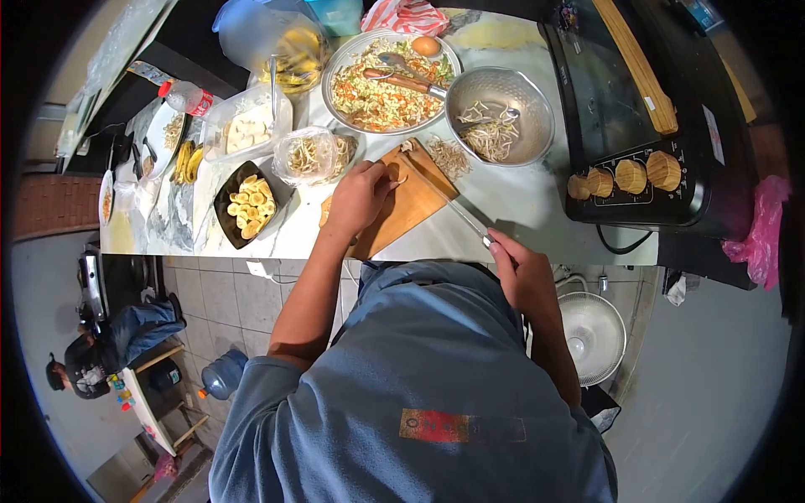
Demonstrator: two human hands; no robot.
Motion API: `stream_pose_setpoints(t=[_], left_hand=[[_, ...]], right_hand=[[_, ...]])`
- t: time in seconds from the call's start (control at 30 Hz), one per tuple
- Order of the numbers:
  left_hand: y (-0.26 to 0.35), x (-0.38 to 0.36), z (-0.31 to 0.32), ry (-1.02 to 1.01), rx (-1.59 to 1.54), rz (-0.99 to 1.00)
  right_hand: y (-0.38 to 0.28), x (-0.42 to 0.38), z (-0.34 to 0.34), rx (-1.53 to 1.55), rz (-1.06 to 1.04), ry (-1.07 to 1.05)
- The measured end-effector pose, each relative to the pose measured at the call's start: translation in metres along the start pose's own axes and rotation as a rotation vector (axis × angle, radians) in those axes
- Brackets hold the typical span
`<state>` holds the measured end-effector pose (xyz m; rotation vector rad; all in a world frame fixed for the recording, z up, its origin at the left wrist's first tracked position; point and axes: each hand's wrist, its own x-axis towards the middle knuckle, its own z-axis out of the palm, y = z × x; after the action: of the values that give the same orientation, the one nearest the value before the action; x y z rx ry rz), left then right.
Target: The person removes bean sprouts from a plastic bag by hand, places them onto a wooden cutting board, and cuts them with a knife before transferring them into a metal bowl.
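My left hand [359, 201] is over the wooden cutting board [411, 210], its fingers pinched together. At the fingertips shows a thin pale bean sprout [400, 179]. My right hand [524, 272] is closed round the handle of a long knife [457, 208], whose blade slants across the board with its tip toward the far edge. A heap of thin brownish sprout trimmings [450, 158] lies beside the board. Behind my left hand stands a clear plastic container of bean sprouts [306, 157]. More sprouts lie in a hammered metal bowl [528, 92] with a spoon.
A large tray [333, 63] holds shredded vegetables, tongs and an egg [426, 45]. To the left are a black dish of banana slices [245, 204], a container of white pieces [243, 126] and a bottle [186, 97]. At right stands a black appliance [654, 180].
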<state>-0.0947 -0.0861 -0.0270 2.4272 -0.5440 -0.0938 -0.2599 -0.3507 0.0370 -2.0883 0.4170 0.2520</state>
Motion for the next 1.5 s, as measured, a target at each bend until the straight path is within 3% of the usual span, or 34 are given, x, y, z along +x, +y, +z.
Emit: stream_pose_setpoints(t=[0.2, 0.27, 0.9, 1.17, 1.27, 1.37, 1.5], left_hand=[[-0.001, -0.003, 0.001, -0.006, 0.014, -0.023], [0.001, -0.003, 0.001, -0.001, 0.014, -0.028], [-0.001, -0.001, 0.001, -0.019, 0.01, -0.021], [0.0, -0.001, -0.005, 0.013, -0.013, -0.027], [0.015, 0.015, -0.012, 0.021, -0.06, -0.006], [0.032, 0.039, -0.015, -0.019, -0.142, -0.001], [0.059, 0.076, -0.005, 0.012, -0.15, 0.147]], right_hand=[[-0.004, 0.001, 0.0, -0.028, 0.048, -0.085], [0.0, 0.002, 0.002, -0.046, -0.026, -0.049], [-0.015, 0.0, 0.005, -0.277, -0.056, -0.021], [-0.01, -0.008, -0.007, -0.26, 0.081, 0.072], [0.01, -0.013, -0.008, -0.165, -0.025, 0.159], [0.011, -0.022, -0.009, -0.192, 0.056, 0.179], [0.015, -0.036, -0.009, -0.114, 0.121, 0.167]])
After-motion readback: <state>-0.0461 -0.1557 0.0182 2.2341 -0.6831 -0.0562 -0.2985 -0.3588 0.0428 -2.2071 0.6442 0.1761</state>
